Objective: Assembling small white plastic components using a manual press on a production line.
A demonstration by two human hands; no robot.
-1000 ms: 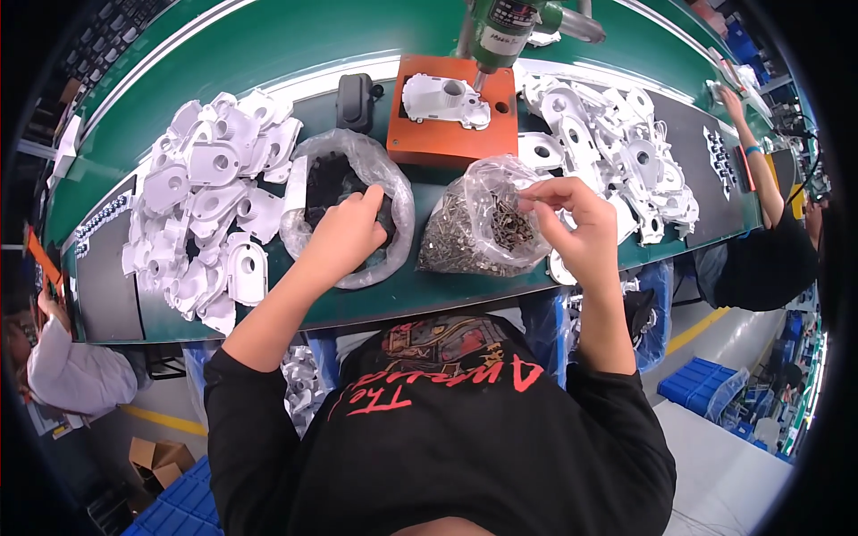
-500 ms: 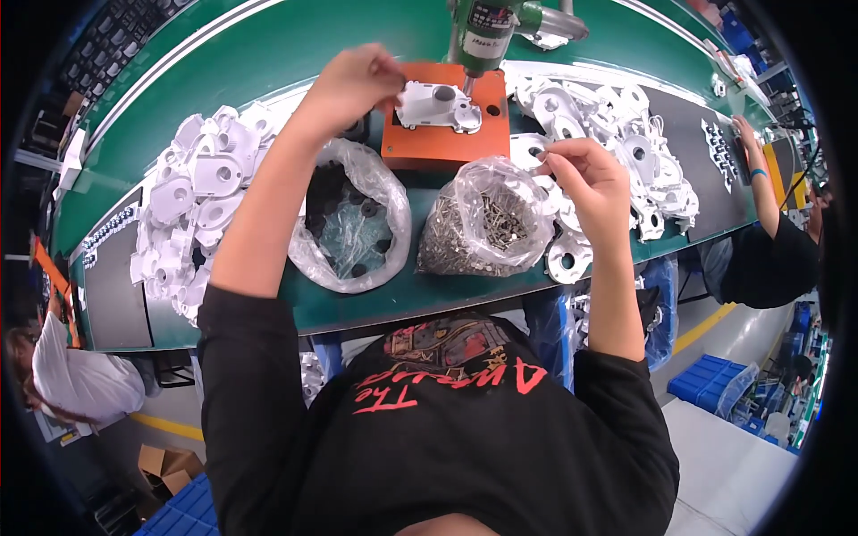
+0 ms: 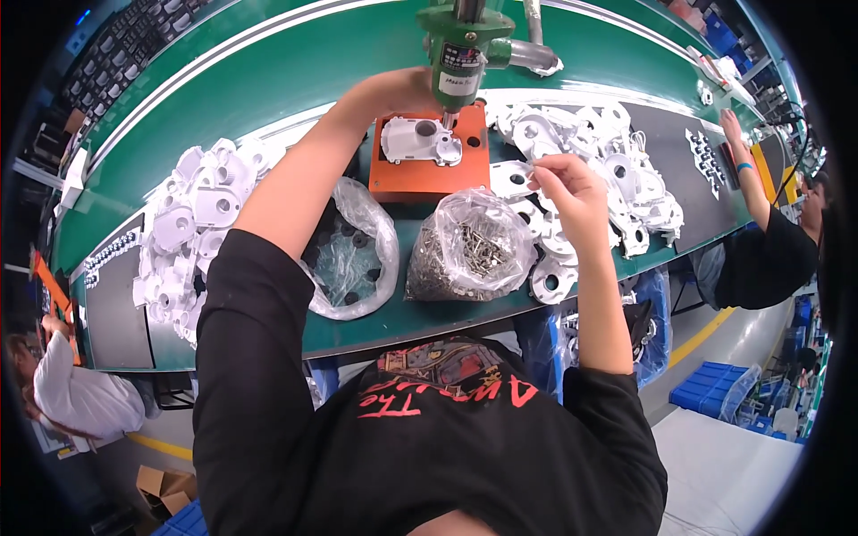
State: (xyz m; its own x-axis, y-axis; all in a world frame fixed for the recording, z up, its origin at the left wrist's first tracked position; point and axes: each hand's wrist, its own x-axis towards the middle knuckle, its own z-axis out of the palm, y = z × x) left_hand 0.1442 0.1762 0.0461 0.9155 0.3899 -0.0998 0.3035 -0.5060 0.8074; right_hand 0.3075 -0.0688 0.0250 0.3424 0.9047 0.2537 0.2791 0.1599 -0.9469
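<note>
1. The left hand (image 3: pixel 409 89) is at the upper middle of the frame, behind the orange block (image 3: pixel 413 185) and beside the green machine (image 3: pixel 458 58). The machine covers its fingers, so I cannot tell whether they grip something.

2. The right hand (image 3: pixel 575 189) is right of the centre, above the white parts (image 3: pixel 626 177) on that side. Its thumb and first finger bend toward each other; I cannot tell if they hold a small thing.

3. The white part (image 3: pixel 404 143) lies flat on top of the orange block, in the upper middle of the frame. The tip of the machine points down at its right end; whether they touch, I cannot tell.

4. At the centre, a clear bag (image 3: pixel 433 272) full of metal screws (image 3: pixel 483 250) stands on the green counter (image 3: pixel 407 323).

5. Left of it, another plastic bag (image 3: pixel 384 272) has its mouth wide, with black pieces (image 3: pixel 360 238) inside.

6. At the left of the frame, more white pieces (image 3: pixel 214 204) lie in a heap, partly behind the left forearm.
</note>
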